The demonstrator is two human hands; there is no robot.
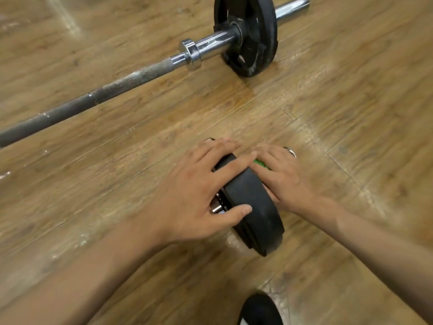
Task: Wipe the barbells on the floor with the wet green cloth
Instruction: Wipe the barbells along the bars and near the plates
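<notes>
Pressed flat against the upright plate (255, 207) from the left: left grip (196, 195), fingers spread, thumb on the rim, released. Against the plate's right side: right grip (283, 179), fingers straight, unclenched, pressing the cloth (262, 164) to the plate. Only a green sliver showing beneath those fingers. Farther off on the floor (117, 160), well apart: 2nd barbell (140, 76). At the bottom edge: shoe (260, 310).
</notes>
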